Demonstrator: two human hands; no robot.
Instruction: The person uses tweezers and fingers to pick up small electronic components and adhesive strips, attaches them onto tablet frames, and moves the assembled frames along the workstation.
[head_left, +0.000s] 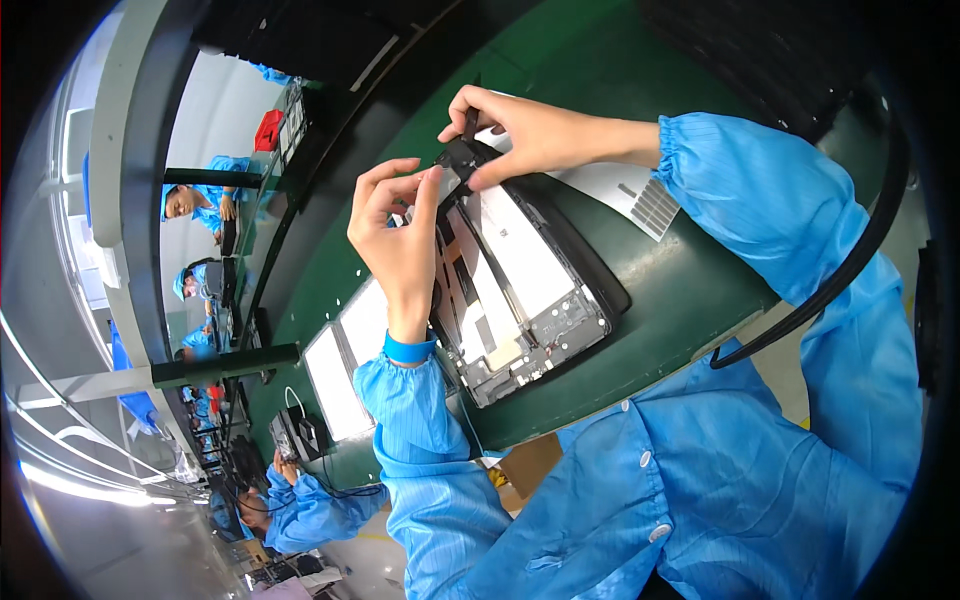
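Note:
An opened tablet-like device [509,262] lies on the green bench in front of me, its white battery cells and a circuit board at the near end exposed. At its far end my right hand [535,135] is closed on a small black part [461,160], thumb below and fingers over the top. My left hand [395,235] is at the far left corner, thumb and fingertips drawn together in a pinch beside that part. Whatever lies between the left fingertips is too small to make out. A blue band [409,348] circles my left wrist.
White sheets with printed blocks [652,207] lie right of the device. Left are white panels [335,385] and a small dark device with a cable [296,432]. A thick black cable [850,275] crosses my right sleeve. Co-workers in blue [300,510] sit along the left.

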